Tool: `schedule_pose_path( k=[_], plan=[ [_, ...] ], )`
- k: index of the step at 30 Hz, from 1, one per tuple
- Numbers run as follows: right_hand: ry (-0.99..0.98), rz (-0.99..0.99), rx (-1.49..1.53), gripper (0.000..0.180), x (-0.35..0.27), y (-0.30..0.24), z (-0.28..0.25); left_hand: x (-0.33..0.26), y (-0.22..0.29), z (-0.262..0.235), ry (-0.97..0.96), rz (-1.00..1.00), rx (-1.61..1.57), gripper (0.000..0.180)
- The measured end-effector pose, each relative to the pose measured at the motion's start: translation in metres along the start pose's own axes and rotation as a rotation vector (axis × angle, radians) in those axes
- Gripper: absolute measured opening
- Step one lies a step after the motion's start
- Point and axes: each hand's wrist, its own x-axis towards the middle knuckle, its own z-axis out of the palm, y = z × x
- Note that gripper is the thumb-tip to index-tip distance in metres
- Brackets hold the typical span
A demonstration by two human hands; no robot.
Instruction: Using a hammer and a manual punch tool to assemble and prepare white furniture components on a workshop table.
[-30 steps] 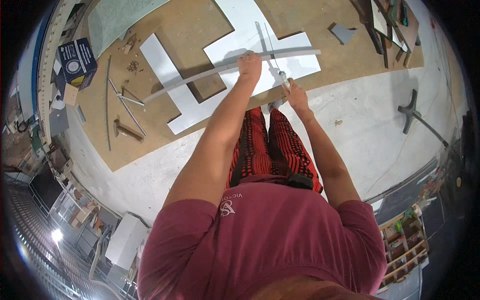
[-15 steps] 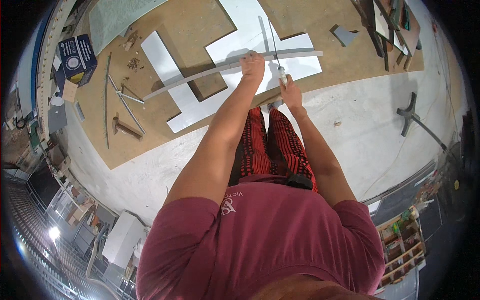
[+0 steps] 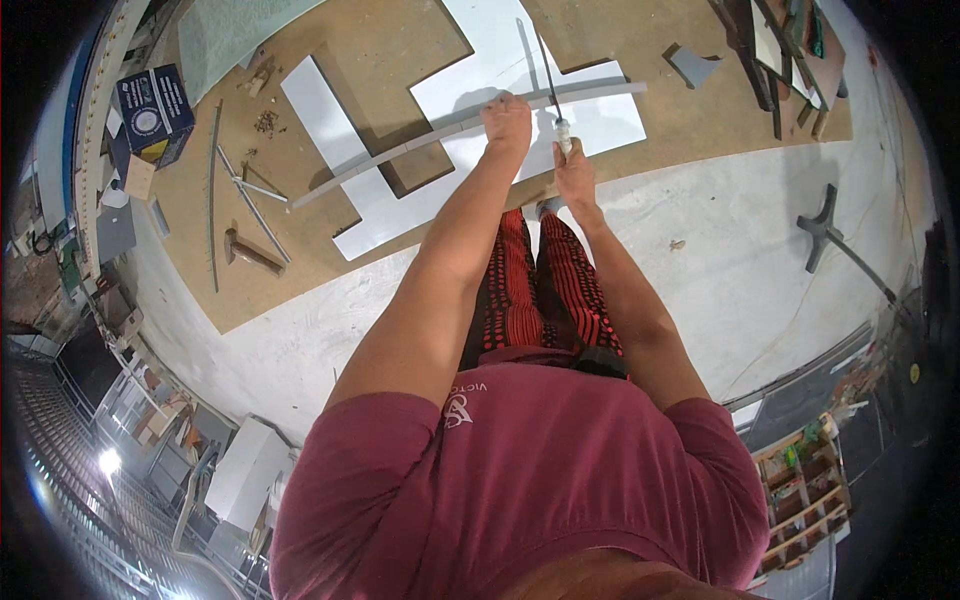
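Observation:
My left hand [image 3: 507,122] is closed round a long narrow grey strip [image 3: 425,142], its knuckles upward. The strip runs crosswise over a white cut-out board [image 3: 590,125], from left of the board to just past its right edge. In my closed right hand [image 3: 574,176] is the pale handle of a long thin-bladed hand tool [image 3: 548,82]. Its dark blade points away from me and crosses the strip just right of my left hand. I see the blade nearly edge-on, so its exact kind is unclear. A shadow of the tool lies on the white board.
The board lies on a brown sheet [image 3: 205,295]. Left are a hammer [image 3: 252,255], thin metal strips [image 3: 252,205], small loose hardware [image 3: 267,123] and a dark blue box [image 3: 153,112]. Right are a grey offcut [image 3: 692,67], stacked scrap pieces [image 3: 790,50] and a dark stand base [image 3: 820,230].
My right hand has moved slightly away from me with the tool. The strip's right end and my left hand have shifted a little the same way.

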Motion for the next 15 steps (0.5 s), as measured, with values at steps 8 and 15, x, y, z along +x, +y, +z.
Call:
schedule_pose_path(
  k=[8, 15],
  plan=[
    [-0.158, 0.05, -0.312, 0.028, -0.031, 0.01, -0.028, -0.002, -0.009, -0.003, 0.031, -0.07, 0.061, 0.015],
    [-0.052, -0.055, -0.261, 0.032, -0.02, 0.03, -0.018, 0.0, 0.0, -0.005, 0.002, -0.046, 0.047, 0.016]
  ],
)
